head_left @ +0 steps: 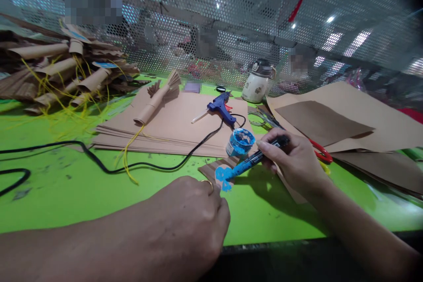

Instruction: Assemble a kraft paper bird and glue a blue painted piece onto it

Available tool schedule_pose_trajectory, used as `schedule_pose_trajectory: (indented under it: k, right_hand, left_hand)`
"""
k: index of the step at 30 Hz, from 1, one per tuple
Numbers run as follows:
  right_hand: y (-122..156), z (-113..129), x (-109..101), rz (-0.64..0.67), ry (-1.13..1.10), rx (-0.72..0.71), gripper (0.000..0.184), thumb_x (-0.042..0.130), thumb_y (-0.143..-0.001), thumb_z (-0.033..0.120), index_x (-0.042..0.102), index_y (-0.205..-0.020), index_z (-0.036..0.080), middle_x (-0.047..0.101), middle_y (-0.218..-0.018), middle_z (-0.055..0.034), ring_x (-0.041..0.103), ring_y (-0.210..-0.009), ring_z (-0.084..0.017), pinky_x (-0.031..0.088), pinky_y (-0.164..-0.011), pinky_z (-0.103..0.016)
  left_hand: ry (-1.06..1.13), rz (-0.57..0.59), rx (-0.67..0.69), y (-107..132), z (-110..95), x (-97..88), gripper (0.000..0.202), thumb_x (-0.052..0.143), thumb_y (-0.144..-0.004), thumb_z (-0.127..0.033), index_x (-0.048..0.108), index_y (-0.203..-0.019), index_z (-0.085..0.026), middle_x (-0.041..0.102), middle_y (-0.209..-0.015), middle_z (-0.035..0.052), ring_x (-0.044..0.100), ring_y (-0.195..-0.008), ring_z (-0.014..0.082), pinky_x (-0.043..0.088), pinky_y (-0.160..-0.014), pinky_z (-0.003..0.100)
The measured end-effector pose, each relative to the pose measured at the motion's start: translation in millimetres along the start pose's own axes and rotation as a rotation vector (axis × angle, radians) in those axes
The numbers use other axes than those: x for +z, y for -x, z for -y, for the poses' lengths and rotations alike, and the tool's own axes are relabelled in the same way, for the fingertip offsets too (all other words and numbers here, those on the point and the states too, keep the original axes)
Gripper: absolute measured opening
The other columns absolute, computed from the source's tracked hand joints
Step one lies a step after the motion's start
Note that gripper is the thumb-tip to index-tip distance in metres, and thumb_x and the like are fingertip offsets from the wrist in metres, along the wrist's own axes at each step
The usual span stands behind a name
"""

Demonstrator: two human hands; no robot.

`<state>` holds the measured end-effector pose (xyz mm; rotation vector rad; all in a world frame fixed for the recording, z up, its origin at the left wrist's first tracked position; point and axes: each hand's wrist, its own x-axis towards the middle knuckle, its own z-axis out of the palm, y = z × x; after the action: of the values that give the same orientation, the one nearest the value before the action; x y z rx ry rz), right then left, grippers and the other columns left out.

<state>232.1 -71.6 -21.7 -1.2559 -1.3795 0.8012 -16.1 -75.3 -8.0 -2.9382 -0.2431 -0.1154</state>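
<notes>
My right hand is closed round a blue-smeared brush with a dark handle. Its tip rests on a small brown paper piece that carries a patch of blue paint. A small open pot of blue paint stands just behind that piece. My left hand, with a ring on one finger, lies curled at the near edge of the paper piece; its fingertips press on or beside it, and what they hold is hidden.
A blue glue gun with a black cord lies on a stack of brown paper sheets, beside a rolled paper tassel. Scissors, more brown sheets, a white bottle and a pile of paper rolls surround the green table.
</notes>
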Motion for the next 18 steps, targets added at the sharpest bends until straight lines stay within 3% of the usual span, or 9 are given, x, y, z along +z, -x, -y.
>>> schedule_pose_trajectory:
  k: [8, 18]
  right_hand:
    - [2.5, 3.5, -0.9, 0.059, 0.033, 0.031, 0.029, 0.079, -0.08, 0.043, 0.065, -0.076, 0.018, 0.056, -0.049, 0.0038, 0.048, -0.04, -0.008, 0.038, -0.039, -0.018]
    - [1.7, 3.6, 4.9, -0.03, -0.013, 0.019, 0.03, 0.081, -0.077, 0.042, 0.064, -0.077, 0.018, 0.059, -0.047, 0.0034, 0.047, -0.039, -0.007, 0.036, -0.038, -0.017]
  left_hand:
    - [0.002, 0.015, -0.004, -1.1, -0.3, -0.3, 0.022, 0.052, -0.082, -0.006, 0.067, -0.093, -0.016, 0.064, -0.077, 0.0057, 0.056, -0.057, 0.0239, 0.045, -0.044, 0.041]
    - [0.013, 0.03, -0.007, -2.4, -0.6, -1.4, 0.018, 0.054, -0.083, -0.007, 0.067, -0.089, -0.018, 0.064, -0.077, 0.0053, 0.057, -0.058, 0.0231, 0.042, -0.045, 0.04]
